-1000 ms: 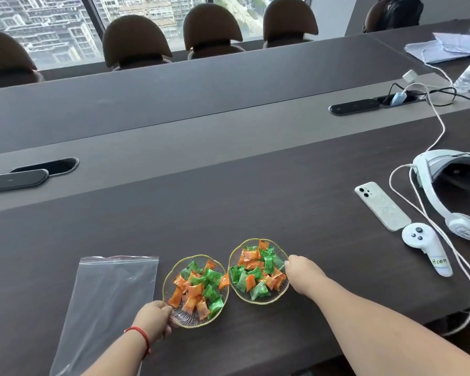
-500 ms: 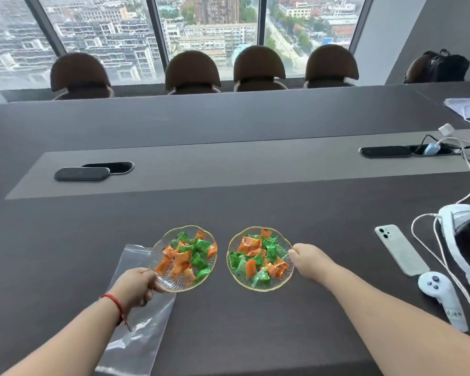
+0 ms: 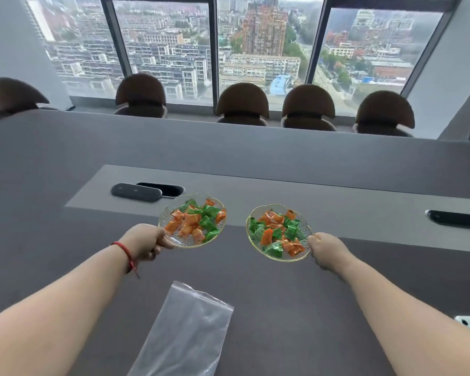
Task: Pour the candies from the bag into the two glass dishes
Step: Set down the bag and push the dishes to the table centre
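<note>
Gripping one glass dish each: left hand pinches the left dish rim, right hand the right dish rim. Both dishes hold orange and green candies. Clear bag lies flat, empty, on the table nearer the person.

place: office meeting room | long conference table | row of chairs | high-rise windows

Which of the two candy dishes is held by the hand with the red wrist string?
The left dish, pinched at its near rim by the left hand. The right hand, holding the right dish, has a bare wrist.
</note>
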